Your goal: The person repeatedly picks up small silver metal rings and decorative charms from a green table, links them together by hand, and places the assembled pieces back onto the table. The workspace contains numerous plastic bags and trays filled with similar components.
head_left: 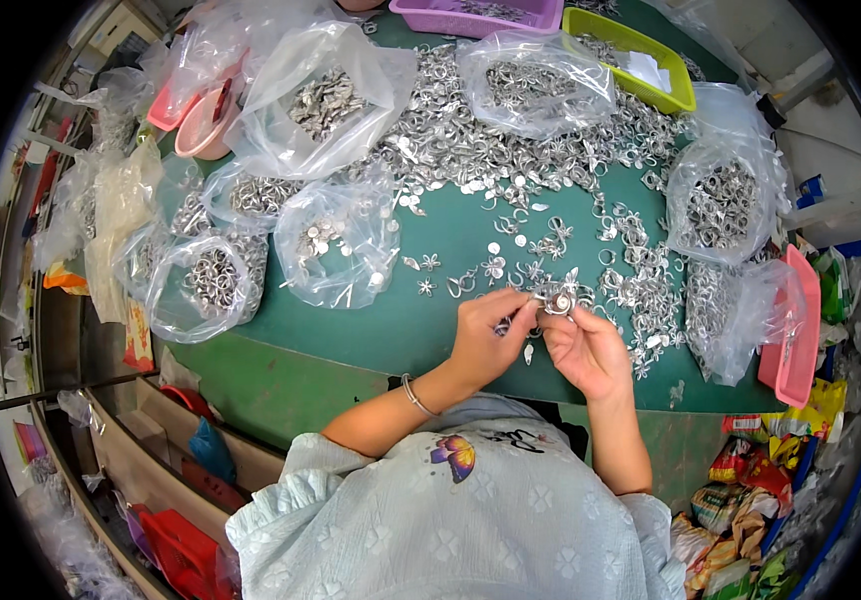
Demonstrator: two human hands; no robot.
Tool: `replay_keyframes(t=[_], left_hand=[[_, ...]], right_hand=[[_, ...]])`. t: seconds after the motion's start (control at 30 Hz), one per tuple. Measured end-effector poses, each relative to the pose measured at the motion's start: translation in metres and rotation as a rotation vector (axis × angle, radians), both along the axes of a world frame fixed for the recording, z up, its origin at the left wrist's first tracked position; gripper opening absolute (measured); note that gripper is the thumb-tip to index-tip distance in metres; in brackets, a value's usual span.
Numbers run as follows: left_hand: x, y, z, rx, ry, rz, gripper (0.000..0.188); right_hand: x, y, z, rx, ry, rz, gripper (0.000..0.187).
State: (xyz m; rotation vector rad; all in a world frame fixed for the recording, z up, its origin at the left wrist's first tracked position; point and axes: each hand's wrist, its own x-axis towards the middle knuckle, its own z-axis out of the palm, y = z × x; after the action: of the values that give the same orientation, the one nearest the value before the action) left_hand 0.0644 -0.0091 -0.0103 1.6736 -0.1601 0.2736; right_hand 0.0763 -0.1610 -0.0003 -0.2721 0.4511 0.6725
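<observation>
Just above the near edge of the green table (351,335), my two hands meet around a small silver metal piece (559,303) with a round, pale centre. My left hand (491,335) pinches at its left side, thumb against fingers; a silver bit also shows by its curled fingers. The thumb and fingertips of my right hand (588,352) close on the piece from the right and below. Fingers partly cover its shape. Loose silver flower-shaped pieces (494,267) and rings lie just beyond my hands. A small leaf-like silver piece (529,353) is between my wrists.
A large heap of silver rings (451,130) spreads across the far table. Clear bags of metal parts stand left (213,280), far (541,95) and right (721,205). Purple (481,20) and yellow-green (681,95) trays sit behind; a pink tray (798,330) leans at right.
</observation>
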Motion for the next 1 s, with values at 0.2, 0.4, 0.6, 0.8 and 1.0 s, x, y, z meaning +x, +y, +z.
replay_keyframes(t=[0.2,0.4,0.6,0.8,1.0], left_hand=[[0.000,0.007,0.003,0.012,0.021,-0.027,0.010],[-0.004,0.007,0.006,0.100,-0.090,0.029,0.011],[-0.005,0.015,0.006,-0.157,0.286,-0.147,0.008],[-0.006,0.015,0.007,-0.216,0.340,-0.192,0.012],[-0.008,0.014,0.009,-0.159,0.217,-0.114,0.011]], right_hand=[[-0.006,0.006,0.005,-0.409,-0.489,-0.020,0.014],[-0.004,0.009,0.032,-0.518,-0.584,0.024,0.017],[-0.010,0.008,0.011,-1.018,-0.891,-0.052,0.011],[-0.014,0.012,0.004,-1.087,-1.049,-0.241,0.006],[-0.017,0.022,0.012,-0.724,-0.758,-0.113,0.012]])
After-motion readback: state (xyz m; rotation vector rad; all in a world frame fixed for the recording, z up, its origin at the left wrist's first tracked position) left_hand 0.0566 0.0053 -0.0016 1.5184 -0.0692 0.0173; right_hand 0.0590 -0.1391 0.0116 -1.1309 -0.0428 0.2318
